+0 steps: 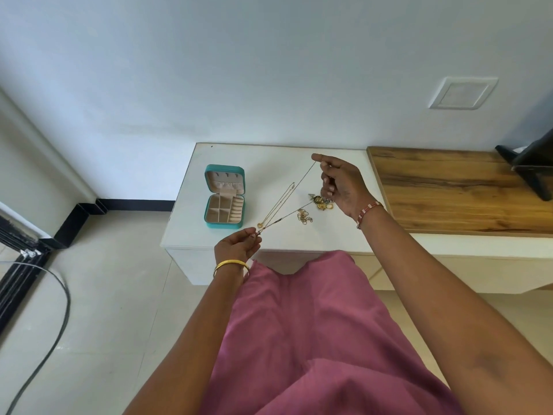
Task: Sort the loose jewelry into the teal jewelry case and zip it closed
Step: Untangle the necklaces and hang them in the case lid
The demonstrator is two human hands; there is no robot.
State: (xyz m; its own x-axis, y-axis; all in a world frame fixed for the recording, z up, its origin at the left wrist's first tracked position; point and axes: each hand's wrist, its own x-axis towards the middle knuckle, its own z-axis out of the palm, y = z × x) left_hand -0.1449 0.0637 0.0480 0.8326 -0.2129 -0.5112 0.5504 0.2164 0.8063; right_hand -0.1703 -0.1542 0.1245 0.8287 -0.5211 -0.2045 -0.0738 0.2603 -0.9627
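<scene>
I see the left hand (238, 245) low at the near edge of the white tabletop (191, 232), fingertips pinched on one end of a thin gold chain necklace (287, 199). The right hand (341, 187) is raised further back, thumb and forefinger pinching the other part of the chain, remaining fingers curled loosely. Chain runs taut on a diagonal between the two hands, above the table. My read: it is pulled straight so it untangles and can be laid in without knotting. A second fine strand and a small ring-like pendant hang near the left hand; I cannot tell if that is the same necklace doubled or another one.

The square teal zip jewelry case (224, 200) sits open on the table, just left of the stretched chain, lid tilted back, beige compartments and ring rolls showing. I cannot tell if anything is in it. Open and close by, so a drop-in is a short move.

A small heap of gold chain links (304, 217) and a cluster of gold and coloured pieces (321, 202) lie on the table under the right hand, not yet sorted. Sorting is at an early stage, I judge; zip not done.

Wooden shelf top (449, 190) to the right, not involved.
</scene>
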